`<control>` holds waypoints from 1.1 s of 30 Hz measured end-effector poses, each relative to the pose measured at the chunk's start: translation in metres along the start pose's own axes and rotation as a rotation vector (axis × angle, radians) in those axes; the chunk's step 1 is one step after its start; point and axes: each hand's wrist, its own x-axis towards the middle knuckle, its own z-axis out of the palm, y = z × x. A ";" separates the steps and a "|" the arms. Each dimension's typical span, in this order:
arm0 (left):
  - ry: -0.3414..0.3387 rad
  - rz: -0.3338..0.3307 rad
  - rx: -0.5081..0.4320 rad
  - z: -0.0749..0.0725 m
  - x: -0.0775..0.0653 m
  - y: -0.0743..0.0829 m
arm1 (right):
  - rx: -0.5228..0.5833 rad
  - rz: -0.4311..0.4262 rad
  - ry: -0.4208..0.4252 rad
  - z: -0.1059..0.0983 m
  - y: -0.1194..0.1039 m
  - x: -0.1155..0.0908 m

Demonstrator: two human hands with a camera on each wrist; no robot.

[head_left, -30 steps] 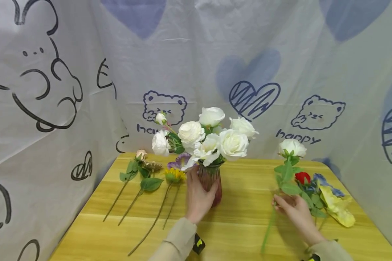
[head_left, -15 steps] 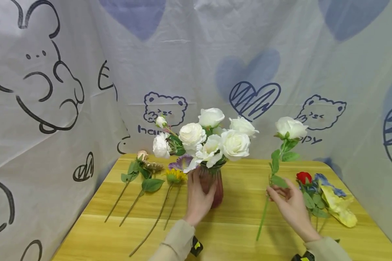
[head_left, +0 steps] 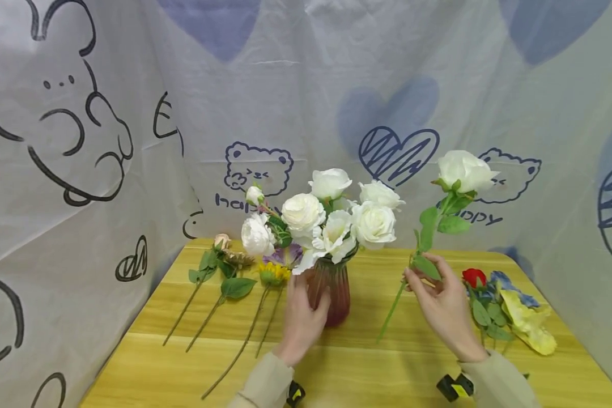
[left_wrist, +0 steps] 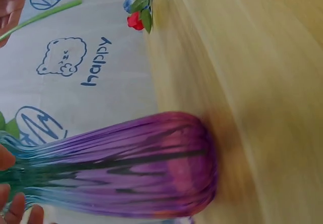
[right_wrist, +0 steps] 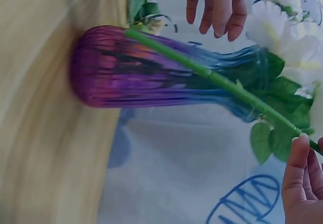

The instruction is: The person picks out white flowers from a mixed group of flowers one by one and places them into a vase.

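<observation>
My right hand (head_left: 446,306) pinches the green stem of a white rose (head_left: 464,171) between thumb and fingertips, the bloom up and the stem slanting down to the left. In the right wrist view, the stem (right_wrist: 202,71) crosses in front of the vase. That ribbed glass vase (head_left: 338,297), purple-pink below and bluish at the neck, stands upright on the table holding several white flowers (head_left: 331,221). Stems show through its wall (left_wrist: 151,168). Beside its left side is my left hand (head_left: 303,320), fingers loosely bent; the right wrist view shows a gap between those fingers (right_wrist: 222,7) and the glass.
On the left of the wooden table (head_left: 372,368) lie a pale pink rose (head_left: 221,242), a sunflower (head_left: 273,274) and a purple flower (head_left: 285,255). At the right lie a red rose (head_left: 474,277), a blue flower and a yellow flower (head_left: 527,323). A printed curtain hangs behind.
My right hand has lifted the white rose away from the flowers at the right and moved it up and left toward the vase. My left hand has shifted slightly left and down from the glass.
</observation>
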 end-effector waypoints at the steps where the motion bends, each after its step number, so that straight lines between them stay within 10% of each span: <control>1: 0.008 0.028 0.013 -0.002 0.000 0.001 | 0.016 -0.021 0.008 0.002 -0.002 0.002; 12: 0.003 0.400 0.034 -0.016 0.007 0.016 | 0.142 -0.305 0.074 0.020 -0.030 0.020; 33: -0.037 0.447 0.021 -0.025 0.040 0.035 | 0.382 -0.567 0.307 0.038 -0.075 0.049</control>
